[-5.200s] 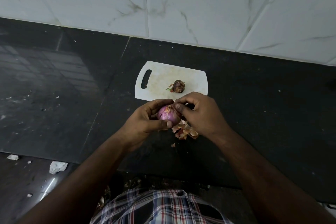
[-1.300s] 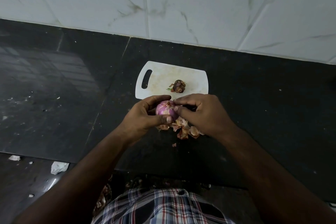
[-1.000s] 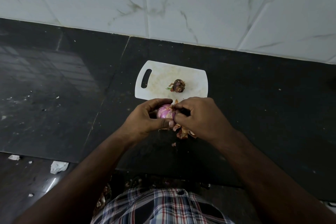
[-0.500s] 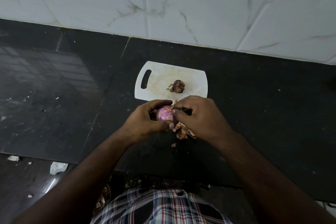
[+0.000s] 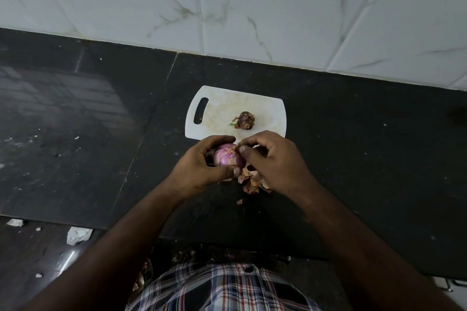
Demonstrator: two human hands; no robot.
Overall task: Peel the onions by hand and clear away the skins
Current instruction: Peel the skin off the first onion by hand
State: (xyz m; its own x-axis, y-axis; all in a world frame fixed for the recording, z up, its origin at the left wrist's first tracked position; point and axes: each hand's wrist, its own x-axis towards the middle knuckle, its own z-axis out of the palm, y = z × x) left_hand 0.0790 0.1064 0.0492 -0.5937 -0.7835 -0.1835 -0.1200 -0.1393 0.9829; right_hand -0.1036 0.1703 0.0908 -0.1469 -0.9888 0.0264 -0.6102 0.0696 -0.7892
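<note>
Purple part-peeled round onion [image 5: 228, 158] held over black stone counter [image 5: 101, 159] — left hand [image 5: 199, 169] wraps it, right hand [image 5: 273, 159] pinches a skin flap [image 5: 239, 143] at its top. Loose brown papery skins [image 5: 252, 182] piled just below (on counter). 2nd onion, brown unpeeled [image 5: 245, 120] — on white plastic cutting board [image 5: 217, 111] behind.

The one view comes from a wide-angle camera worn on the person's head, near the scene, looking forward and steeply down at the black counter [image 5: 88, 134]. The white cutting board [image 5: 219, 113] lies mid-frame, with the tiled wall [image 5: 252, 7] beyond the board and the checked shirt [image 5: 222, 288] on its near side, at the bottom edge
</note>
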